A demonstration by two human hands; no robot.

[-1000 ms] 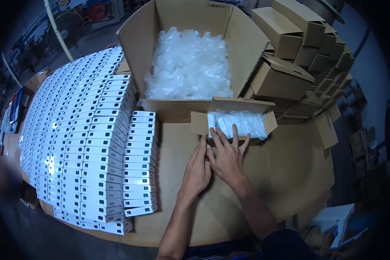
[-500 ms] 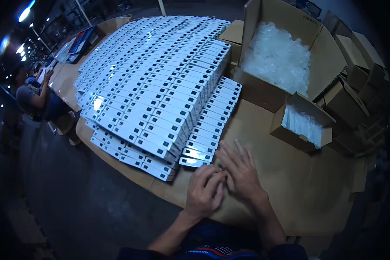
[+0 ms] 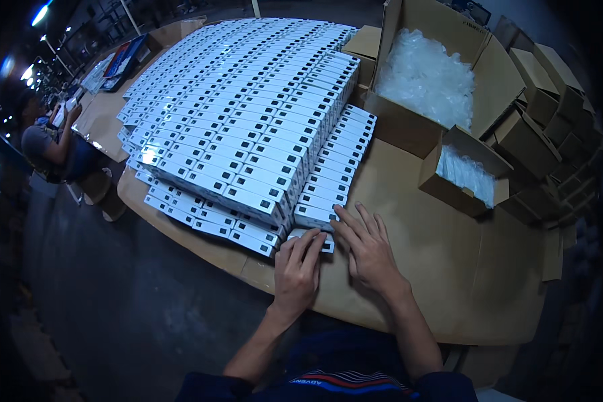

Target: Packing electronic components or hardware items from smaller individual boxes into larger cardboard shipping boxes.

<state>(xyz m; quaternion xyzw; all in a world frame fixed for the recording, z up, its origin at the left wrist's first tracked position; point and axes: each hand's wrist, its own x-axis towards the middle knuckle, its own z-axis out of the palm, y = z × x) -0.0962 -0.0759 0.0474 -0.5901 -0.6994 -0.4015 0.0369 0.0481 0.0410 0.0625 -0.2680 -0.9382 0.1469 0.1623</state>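
My left hand (image 3: 297, 271) is at the near end of the lower right row, its bent fingers closed over a small white box (image 3: 329, 242) with a dark square on its end. Much of that box is hidden under the fingers. Beside it, my right hand (image 3: 370, 253) has its fingers stretched out and apart, with the fingertips against the right side of the row's near end. Nothing shows in its grasp. Ahead and to the left spreads a large layered stack of matching white boxes (image 3: 248, 144), laid in tight rows.
A large carton (image 3: 409, 144) of clear plastic pieces (image 3: 427, 80) stands at the far right. Nearer is a smaller carton (image 3: 449, 194) with clear plastic sleeves (image 3: 467, 175). Brown board covers the table (image 3: 435, 275). Several cartons (image 3: 529, 144) crowd the right; another person (image 3: 50, 144) is far left.
My hands, close together near the table edge before, have moved forward and apart. The left has come onto the nearest white box; the right fingers now reach the row's side.
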